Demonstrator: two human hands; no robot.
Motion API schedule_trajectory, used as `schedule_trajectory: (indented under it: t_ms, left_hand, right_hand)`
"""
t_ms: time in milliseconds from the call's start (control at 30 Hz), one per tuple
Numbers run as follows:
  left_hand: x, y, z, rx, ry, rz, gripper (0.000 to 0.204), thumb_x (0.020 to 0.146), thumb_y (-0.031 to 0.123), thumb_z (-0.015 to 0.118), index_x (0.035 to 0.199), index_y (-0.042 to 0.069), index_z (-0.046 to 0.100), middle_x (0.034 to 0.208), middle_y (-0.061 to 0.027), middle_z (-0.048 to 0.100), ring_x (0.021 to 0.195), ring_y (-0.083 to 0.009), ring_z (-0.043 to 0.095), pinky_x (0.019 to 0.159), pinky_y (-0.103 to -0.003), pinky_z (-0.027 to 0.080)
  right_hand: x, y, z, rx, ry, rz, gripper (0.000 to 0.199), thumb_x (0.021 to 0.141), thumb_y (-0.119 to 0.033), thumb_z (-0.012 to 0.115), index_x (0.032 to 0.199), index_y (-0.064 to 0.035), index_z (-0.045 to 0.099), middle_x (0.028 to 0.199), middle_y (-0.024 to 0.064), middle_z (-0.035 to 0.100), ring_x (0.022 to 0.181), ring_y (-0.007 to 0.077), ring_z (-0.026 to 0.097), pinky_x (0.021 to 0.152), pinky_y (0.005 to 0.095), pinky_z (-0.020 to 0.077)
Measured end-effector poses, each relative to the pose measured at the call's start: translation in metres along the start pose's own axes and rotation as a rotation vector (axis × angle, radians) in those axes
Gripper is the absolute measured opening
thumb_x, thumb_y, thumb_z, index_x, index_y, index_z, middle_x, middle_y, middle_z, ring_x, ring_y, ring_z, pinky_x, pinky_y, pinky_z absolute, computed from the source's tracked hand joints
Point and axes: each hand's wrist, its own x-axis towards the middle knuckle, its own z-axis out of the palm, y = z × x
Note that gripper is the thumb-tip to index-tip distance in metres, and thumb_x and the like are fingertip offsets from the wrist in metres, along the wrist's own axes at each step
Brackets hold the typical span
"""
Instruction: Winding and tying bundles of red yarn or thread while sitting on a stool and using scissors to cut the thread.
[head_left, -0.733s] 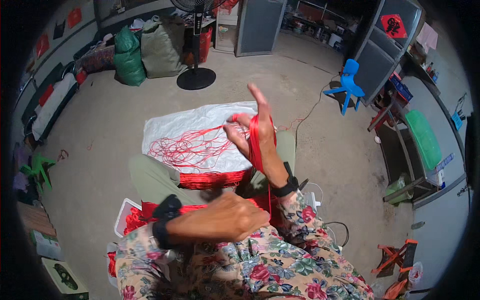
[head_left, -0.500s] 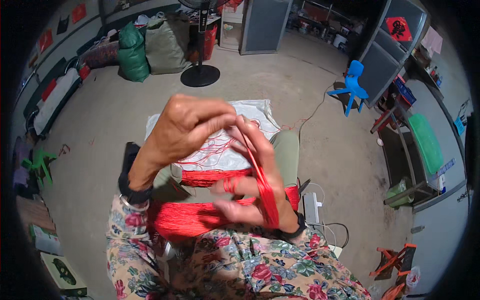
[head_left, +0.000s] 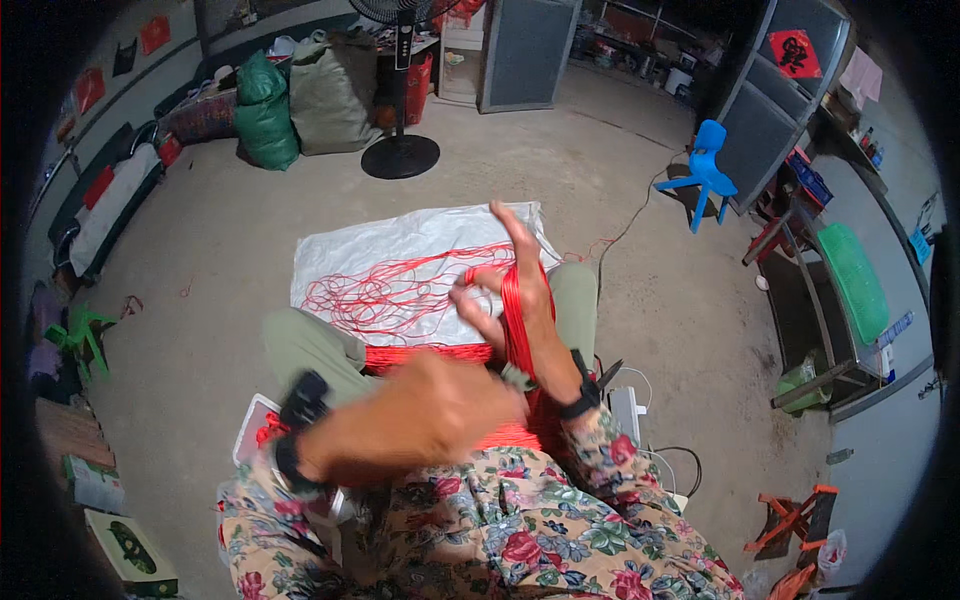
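Observation:
Loops of red cord are wound around my right hand [head_left: 525, 290], which is raised over my right thigh. Its index finger points up while the other fingers are bent and spread. A bundle of red cord [head_left: 519, 325] hangs down from its palm side. My left hand [head_left: 430, 400] is low in front of my body, near the right wrist. Motion smears its fingers, so what they hold cannot be made out. Red skeins [head_left: 425, 356] lie across my lap, partly hidden by the left hand. Loose red cord [head_left: 385, 290] spreads in tangled lines over a white sheet [head_left: 400, 230] beyond my knees.
A white tray [head_left: 252, 428] with red bits sits by my left forearm. Scissors [head_left: 609, 374] and a white power strip [head_left: 625, 412] are at my right. Farther off stand a black fan [head_left: 401, 155], full sacks [head_left: 265, 115] and a blue chair [head_left: 707, 170].
My left hand has swung down from beside the right fingertips towards my body. The right hand has turned, with its index finger now pointing up, and the sheet shows more.

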Motion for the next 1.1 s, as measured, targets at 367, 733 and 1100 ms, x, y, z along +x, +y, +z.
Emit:
schedule_trajectory:
  t_ms: [367,733,1100]
  left_hand:
    - [0.006,-0.068,0.061,-0.799,0.4,-0.146,0.015,0.08,0.012,0.061,0.093,0.007,0.066,0.084,-0.0082,0.066,0.08,-0.0201,0.064,0.063,-0.033,0.05]
    - [0.005,-0.054,-0.039,-0.002,0.337,-0.114,0.007,0.076,0.008,0.064,0.082,0.004,0.066,0.076,-0.0117,0.066,0.065,-0.027,0.065,0.058,-0.035,0.05]
    - [-0.006,-0.011,0.109,-0.477,-0.044,-0.085,0.009,0.081,0.008,0.053,0.085,0.003,0.059,0.069,-0.0156,0.059,0.066,-0.028,0.062,0.056,-0.039,0.049]
  right_hand:
    - [0.019,-0.085,-0.046,0.877,0.087,0.022,0.011,0.071,-0.007,0.073,0.082,-0.0051,0.069,0.146,0.0199,0.021,0.127,0.0399,0.04,0.096,0.0455,0.0433]
    - [-0.006,-0.055,-0.016,0.231,-0.024,-0.043,0.018,0.065,-0.011,0.074,0.08,-0.002,0.068,0.141,0.0263,0.03,0.127,0.0424,0.038,0.103,0.0489,0.0342]
    - [0.029,-0.037,-0.024,0.332,0.205,0.177,0.009,0.073,-0.005,0.066,0.082,-0.0029,0.067,0.146,0.0178,0.022,0.129,0.0354,0.038,0.099,0.0459,0.0397]
